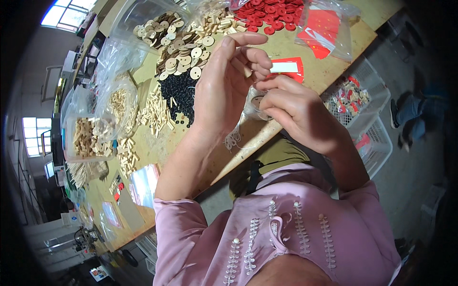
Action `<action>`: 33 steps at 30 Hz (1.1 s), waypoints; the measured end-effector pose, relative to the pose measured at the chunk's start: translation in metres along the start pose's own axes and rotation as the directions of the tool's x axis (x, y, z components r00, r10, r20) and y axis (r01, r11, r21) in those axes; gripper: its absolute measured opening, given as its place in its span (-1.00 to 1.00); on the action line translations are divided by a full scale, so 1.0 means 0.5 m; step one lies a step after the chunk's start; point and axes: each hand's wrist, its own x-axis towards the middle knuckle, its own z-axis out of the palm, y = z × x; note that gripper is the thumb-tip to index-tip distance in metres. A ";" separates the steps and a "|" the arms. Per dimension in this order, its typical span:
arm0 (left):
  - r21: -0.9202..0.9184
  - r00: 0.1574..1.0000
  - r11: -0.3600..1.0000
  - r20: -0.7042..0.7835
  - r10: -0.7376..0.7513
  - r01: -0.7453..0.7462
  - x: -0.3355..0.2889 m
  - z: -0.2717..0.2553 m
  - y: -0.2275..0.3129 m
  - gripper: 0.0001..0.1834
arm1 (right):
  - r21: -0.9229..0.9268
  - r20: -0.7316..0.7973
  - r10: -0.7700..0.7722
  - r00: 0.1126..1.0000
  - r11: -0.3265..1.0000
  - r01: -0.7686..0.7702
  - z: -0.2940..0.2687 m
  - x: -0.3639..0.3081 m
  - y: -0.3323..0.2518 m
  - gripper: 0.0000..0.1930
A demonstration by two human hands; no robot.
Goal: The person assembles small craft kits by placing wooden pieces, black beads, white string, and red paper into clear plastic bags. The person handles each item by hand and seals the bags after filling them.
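Observation:
My left hand (222,88) is raised above the table's near edge, its fingers curled over the palm. A small pale wooden piece (247,71) seems to be held among them. Close beside it, my right hand (301,110) pinches a small clear plastic bag (252,108) at its upper part. Inside the bag a round wooden disc shows; the rest of its contents is partly hidden by my fingers. Below the bag lies a bundle of white string (233,139). Red cards (293,66) with a white strip rest just beyond my right hand.
Wooden discs (183,55), black beads (174,93), wooden pegs (160,112) and red discs (269,14) lie in heaps on the table (157,148). A clear tub (88,143) of wooden pieces stands left. White baskets (377,138) sit right, below the table edge; a person's legs (415,112) are beyond.

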 end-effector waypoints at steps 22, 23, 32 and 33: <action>0.979 0.964 -0.034 -0.193 0.180 0.202 0.296 -0.328 -0.087 -0.58 | 0.178 0.008 0.122 0.992 0.976 -0.122 -0.021 -0.033 -0.008 -0.88; 0.974 0.965 -0.060 -0.204 0.165 0.217 0.302 -0.329 -0.091 -0.57 | 0.174 0.007 0.120 0.993 0.977 -0.119 -0.020 -0.034 -0.005 -0.88; 0.936 0.970 -0.261 -0.243 0.012 0.237 0.322 -0.346 -0.063 -0.59 | 0.167 -0.011 0.048 0.999 0.985 -0.046 -0.018 -0.033 0.011 -0.87; 0.928 0.963 -0.271 -0.269 -0.004 0.258 0.322 -0.348 -0.058 -0.59 | 0.160 -0.013 0.042 0.999 0.986 -0.040 -0.018 -0.035 0.012 -0.87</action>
